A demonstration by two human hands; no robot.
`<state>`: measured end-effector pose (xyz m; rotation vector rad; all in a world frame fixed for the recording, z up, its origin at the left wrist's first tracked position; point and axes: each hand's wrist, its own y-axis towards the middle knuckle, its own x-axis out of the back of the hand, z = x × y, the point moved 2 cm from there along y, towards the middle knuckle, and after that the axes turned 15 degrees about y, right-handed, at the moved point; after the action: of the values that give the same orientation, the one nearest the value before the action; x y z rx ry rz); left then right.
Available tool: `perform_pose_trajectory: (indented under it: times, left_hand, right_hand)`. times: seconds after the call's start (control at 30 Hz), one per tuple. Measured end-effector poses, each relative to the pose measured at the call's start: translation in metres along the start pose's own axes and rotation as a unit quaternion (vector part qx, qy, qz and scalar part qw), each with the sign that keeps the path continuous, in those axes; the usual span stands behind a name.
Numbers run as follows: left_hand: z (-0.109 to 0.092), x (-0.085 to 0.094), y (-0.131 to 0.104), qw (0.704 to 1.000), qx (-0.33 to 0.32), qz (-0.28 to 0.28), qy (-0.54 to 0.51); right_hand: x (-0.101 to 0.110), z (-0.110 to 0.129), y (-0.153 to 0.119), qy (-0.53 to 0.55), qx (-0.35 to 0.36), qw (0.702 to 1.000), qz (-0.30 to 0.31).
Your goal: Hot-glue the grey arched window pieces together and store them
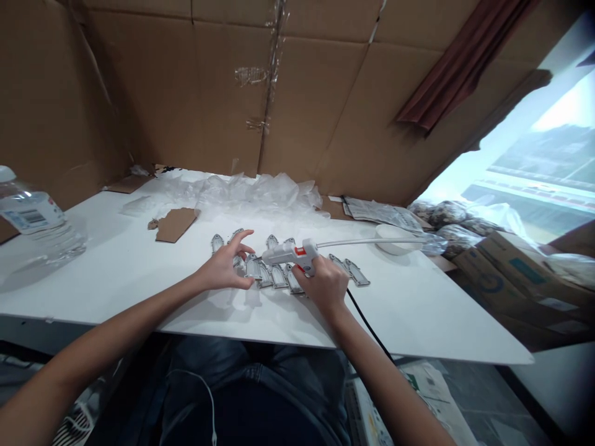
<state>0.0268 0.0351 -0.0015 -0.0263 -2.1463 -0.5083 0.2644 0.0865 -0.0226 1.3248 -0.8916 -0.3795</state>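
My right hand (pixel 325 282) grips a white hot glue gun (pixel 281 253) with a red trigger, its nozzle pointing left. A long clear glue stick (pixel 367 240) sticks out of its back. Just left of the nozzle, my left hand (pixel 227 265) has its thumb and a finger at opposite ends of a small grey shield-shaped piece (pixel 253 268), with the index finger raised. Similar pieces lie beside it in a row, such as one grey piece (pixel 279 277). Others lie behind, including another piece (pixel 271 240), and more to the right, like the end piece (pixel 357 272).
Crumpled clear plastic bags (pixel 260 192) lie along the back before a cardboard wall (pixel 186 93). A water bottle (pixel 37 217) stands left, near a torn cardboard scrap (pixel 176 224). A white roll (pixel 395 241) sits right. A black cord (pixel 369 325) crosses the table edge (pixel 441 353).
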Motion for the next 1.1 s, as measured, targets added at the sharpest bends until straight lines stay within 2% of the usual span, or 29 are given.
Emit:
perform_pose_trajectory:
  times: [0.3,0.53,0.83,1.1]
  left_hand:
    - [0.0003,-0.0006,0.0008,1.0,0.01,-0.005,-0.02]
    - [0.0003,-0.0003,0.0,1.0,0.004,0.004,-0.011]
    - [0.0015,-0.0005,-0.0003,0.999,-0.033,0.005,0.017]
    - [0.0011,0.0002,-0.0006,0.999,-0.045,-0.008,0.028]
  right_hand:
    - [-0.0012,-0.0025,-0.0013,0.012,0.006,1.0,0.019]
    - [-0.0001,-0.0009,-0.0003,0.012,0.006,1.0,0.004]
    - [0.0021,-0.0003,0.002,0.003,0.006,1.0,-0.03]
    - [0.0012,-0.0021,0.0014,-0.002,0.006,1.0,-0.024]
